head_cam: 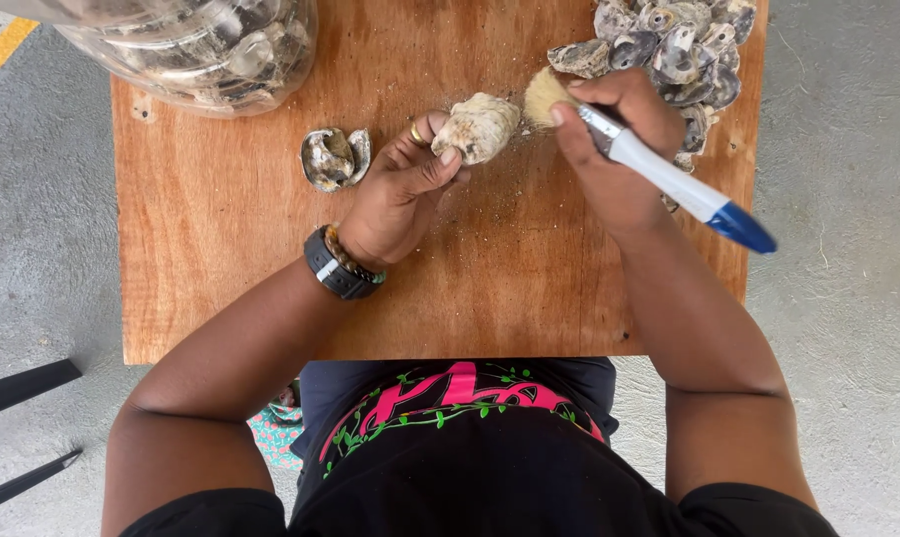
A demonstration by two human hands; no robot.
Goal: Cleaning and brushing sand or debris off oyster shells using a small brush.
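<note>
My left hand (pixel 402 189) grips a pale oyster shell (pixel 478 126) above the wooden board (pixel 231 249). A ring sits on one finger and a dark watch with a bead bracelet on the wrist. My right hand (pixel 614 124) holds a paintbrush (pixel 669 177) with a white and blue handle. Its tan bristles (pixel 542 95) touch the right end of the shell.
Two dark oyster shells (pixel 335 158) lie on the board left of my left hand. A heap of several shells (pixel 669 45) fills the board's far right corner. A clear plastic container (pixel 201 45) with shells stands at the far left. Grey concrete floor (pixel 848 249) surrounds the board.
</note>
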